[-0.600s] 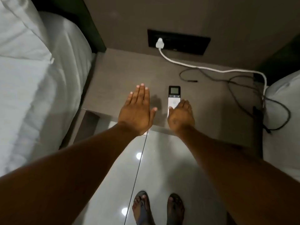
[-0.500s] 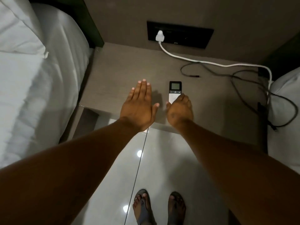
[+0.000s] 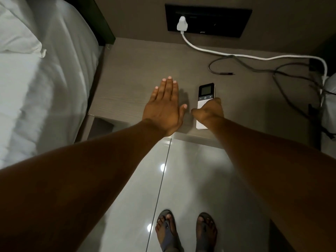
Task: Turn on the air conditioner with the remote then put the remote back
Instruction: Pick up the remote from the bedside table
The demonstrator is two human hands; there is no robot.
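The air conditioner remote [image 3: 206, 91] is a slim white bar with a dark screen at its far end. It lies on the grey-brown nightstand [image 3: 131, 84], close to the front edge. My right hand [image 3: 209, 111] is curled over the remote's middle, thumb on its left side and fingers on its right, and only the screen end and the near tip show. My left hand [image 3: 163, 108] is held flat with fingers together just left of the remote, holding nothing. The air conditioner itself is out of view.
A white bed [image 3: 36, 88] borders the nightstand on the left. On the wall behind, a black socket panel [image 3: 209, 20] holds a white plug [image 3: 181, 24], and its white cable [image 3: 254, 57] and thin dark cables [image 3: 291, 73] trail right. Glossy floor [image 3: 190, 179] and my sandalled feet are below.
My right hand has slid forward along the remote and curled its fingers around it. The left hand stays flat beside it. The view has moved closer to the nightstand.
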